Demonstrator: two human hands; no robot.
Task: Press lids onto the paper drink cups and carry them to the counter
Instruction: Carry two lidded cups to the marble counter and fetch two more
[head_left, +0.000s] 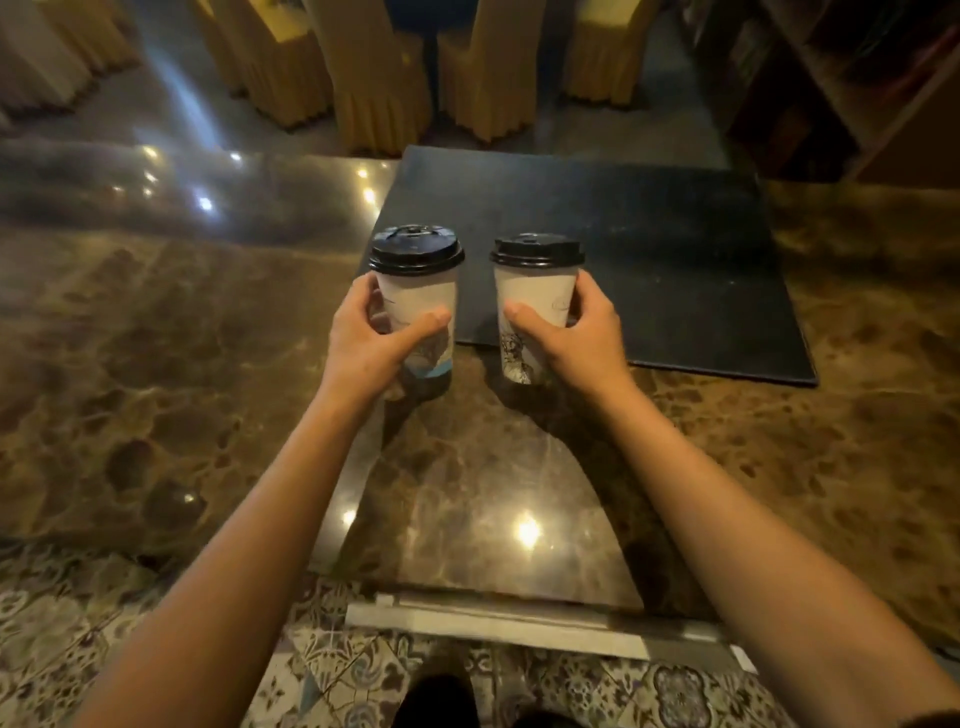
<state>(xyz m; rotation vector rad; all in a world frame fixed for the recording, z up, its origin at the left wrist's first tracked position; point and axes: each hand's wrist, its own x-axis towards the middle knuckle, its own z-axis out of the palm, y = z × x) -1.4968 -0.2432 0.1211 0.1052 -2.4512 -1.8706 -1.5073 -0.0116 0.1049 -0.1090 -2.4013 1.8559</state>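
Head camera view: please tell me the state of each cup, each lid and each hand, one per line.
White paper cup on the left: upright, on the marble counter, gripped.
White paper cup on the right: upright, gripped.
Black plastic lid, left cup: on.
Black plastic lid, right cup: on.
Left hand: closed around the left cup.
Right hand: closed around the right cup.

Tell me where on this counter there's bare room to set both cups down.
Bare marble counter lies wide open left of the left hand, and nearer you between the forearms. The dark mat behind the right cup is also bare. It is crowded only around the left cup and right hand.
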